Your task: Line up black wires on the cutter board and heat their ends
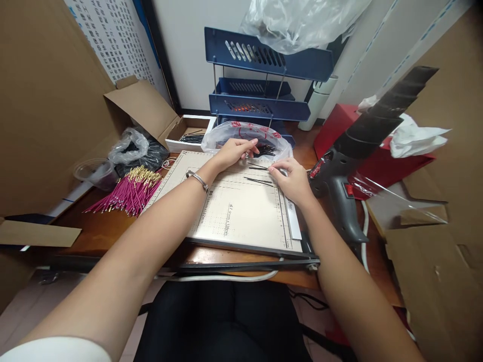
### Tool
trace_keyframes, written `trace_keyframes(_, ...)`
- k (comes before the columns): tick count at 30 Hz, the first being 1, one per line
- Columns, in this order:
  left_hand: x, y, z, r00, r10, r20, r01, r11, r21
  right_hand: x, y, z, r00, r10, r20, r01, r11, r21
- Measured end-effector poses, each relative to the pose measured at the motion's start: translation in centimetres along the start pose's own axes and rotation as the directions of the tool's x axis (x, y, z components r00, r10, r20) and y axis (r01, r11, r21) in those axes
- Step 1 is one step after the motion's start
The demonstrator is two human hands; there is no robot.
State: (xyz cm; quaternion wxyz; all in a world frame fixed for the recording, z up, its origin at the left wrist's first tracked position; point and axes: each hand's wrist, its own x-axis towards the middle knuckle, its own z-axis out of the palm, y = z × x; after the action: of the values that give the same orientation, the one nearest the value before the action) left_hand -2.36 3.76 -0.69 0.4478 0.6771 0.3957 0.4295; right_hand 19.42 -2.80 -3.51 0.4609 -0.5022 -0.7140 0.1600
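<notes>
My left hand point(236, 152) is over the far edge of the cream cutting board point(249, 216), beside a clear plastic bag point(222, 131) with dark thin pieces in it. Its fingers are curled together, and whatever they may hold is too small to make out. My right hand point(290, 179) pinches the right end of thin black sticks point(258, 167) at the board's upper right. Just below them, more thin black sticks point(258, 180) lie on the board, their right ends near my right fingers.
Magenta sticks with gold tips point(128, 193) are heaped at the left. A white box point(190, 133) with dark sticks stands behind the board, near a blue rack point(260, 105). A black heat gun point(343, 186) and a red box point(335, 125) are at the right.
</notes>
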Motion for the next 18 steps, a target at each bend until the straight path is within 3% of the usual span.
trace_keyframes(9,-0.4,0.6,0.3,1.0,-0.023,-0.007,0.023,0.999,0.044,0.0,0.0,-0.1,1.0,0.0,-0.004,0.0,1.0,0.001)
trace_keyframes(18,-0.2,0.4,0.2,1.0,-0.015,0.0,0.015,0.999,0.045,0.1,1.4,0.4,0.992,0.127,-0.006,-0.127,0.991,-0.033)
